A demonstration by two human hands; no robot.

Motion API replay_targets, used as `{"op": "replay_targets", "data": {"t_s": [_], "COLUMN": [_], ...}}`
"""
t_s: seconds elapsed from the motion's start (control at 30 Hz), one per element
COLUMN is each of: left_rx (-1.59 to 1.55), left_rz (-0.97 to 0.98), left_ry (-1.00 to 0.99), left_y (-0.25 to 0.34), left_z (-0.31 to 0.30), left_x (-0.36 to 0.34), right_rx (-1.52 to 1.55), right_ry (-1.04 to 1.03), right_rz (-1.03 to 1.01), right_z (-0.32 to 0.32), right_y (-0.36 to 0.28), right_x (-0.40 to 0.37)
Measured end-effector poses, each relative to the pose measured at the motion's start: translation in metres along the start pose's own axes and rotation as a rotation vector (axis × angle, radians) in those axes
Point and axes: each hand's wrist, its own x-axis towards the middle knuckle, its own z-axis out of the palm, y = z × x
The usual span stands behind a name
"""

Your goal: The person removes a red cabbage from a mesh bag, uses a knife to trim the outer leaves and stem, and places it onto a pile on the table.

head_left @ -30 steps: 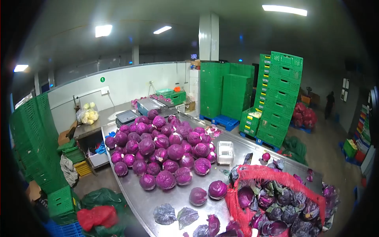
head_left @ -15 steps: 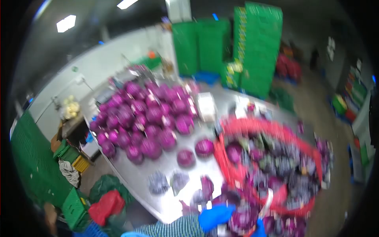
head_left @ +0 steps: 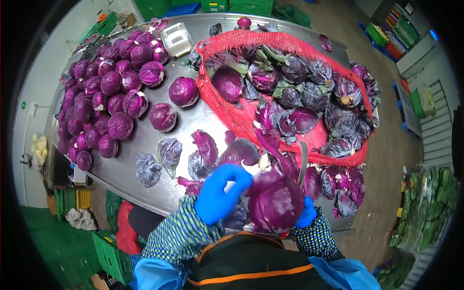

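Gloves (head_left: 221,194): bright blue. Sleeve cuffs (head_left: 178,231): blue-green, dark-checked. Apron (head_left: 241,265): black, orange-edged. Red cabbages, left (head_left: 111,83): glossy purple. Mesh sack, right (head_left: 223,114): red. Far crates (head_left: 251,6): green.

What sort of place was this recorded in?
Probably a produce packing or trimming room: a metal table bears a heap of red cabbages and an open red mesh bag full of more, with green plastic crates nearby.
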Motion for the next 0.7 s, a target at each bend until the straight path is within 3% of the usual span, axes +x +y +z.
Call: {"op": "replay_targets", "data": {"t_s": [0.07, 0.13, 0.2, 0.23, 0.27, 0.3, 0.33, 0.37, 0.4, 0.43, 0.5, 0.53, 0.6, 0.63, 0.67, 0.7], "left_rx": [-0.536, -0.926, -0.946, -0.913, -1.313, -1.511, -1.467, -1.707, -1.941, -1.934, -1.107, -1.108, -0.907, -0.922, -0.883, -0.727], "left_rz": [-0.487, -0.512, -0.579, -0.719, -0.661, -0.818, -0.808, -0.709, -0.586, -0.583, -0.407, -0.400, -0.155, -0.191, -0.213, -0.173], "left_ry": [0.082, 0.110, 0.299, 0.321, -0.021, -0.176, -0.325, -0.383, -0.442, -0.441, -0.197, -0.201, 0.053, 0.114, 0.029, 0.025], "left_y": [-0.023, -0.064, -0.087, -0.067, -0.063, -0.034, -0.012, -0.034, -0.055, -0.044, -0.012, 0.000, 0.013, -0.005, -0.017, -0.020], "left_z": [-0.012, -0.018, -0.004, 0.007, 0.016, 0.026, 0.029, 0.033, 0.035, 0.029, 0.014, 0.006, -0.006, -0.009, -0.009, -0.007], "left_x": [0.020, 0.034, 0.016, 0.001, -0.017, -0.028, -0.042, -0.050, -0.054, -0.052, -0.046, -0.043, -0.040, -0.039, -0.039, -0.034], "right_rx": [0.078, 0.120, -0.078, -0.090, -0.083, -0.315, -0.547, -0.498, -0.437, -0.491, -0.684, -0.836, -0.462, -0.452, -0.434, -0.531], "right_ry": [0.071, 0.108, 0.161, 0.254, 0.253, 0.200, 0.145, 0.371, 0.517, 0.628, 0.752, 0.757, 0.563, 0.438, 0.308, 0.318], "right_rz": [0.159, 0.246, 0.037, -0.010, -0.005, -0.104, -0.201, -0.146, -0.270, -0.308, -0.317, -0.285, -0.314, -0.142, 0.027, -0.018], "right_z": [0.000, 0.005, 0.021, 0.048, 0.053, 0.054, 0.052, 0.043, 0.057, 0.067, 0.071, 0.070, 0.085, 0.083, 0.080, 0.079], "right_y": [0.009, 0.017, 0.021, 0.010, 0.004, -0.002, -0.006, -0.013, -0.017, -0.027, -0.041, -0.048, -0.021, -0.013, -0.005, 0.011], "right_x": [0.004, 0.008, 0.012, 0.009, 0.015, 0.018, 0.016, 0.009, 0.018, 0.030, 0.041, 0.042, 0.038, 0.028, 0.022, 0.031]}}
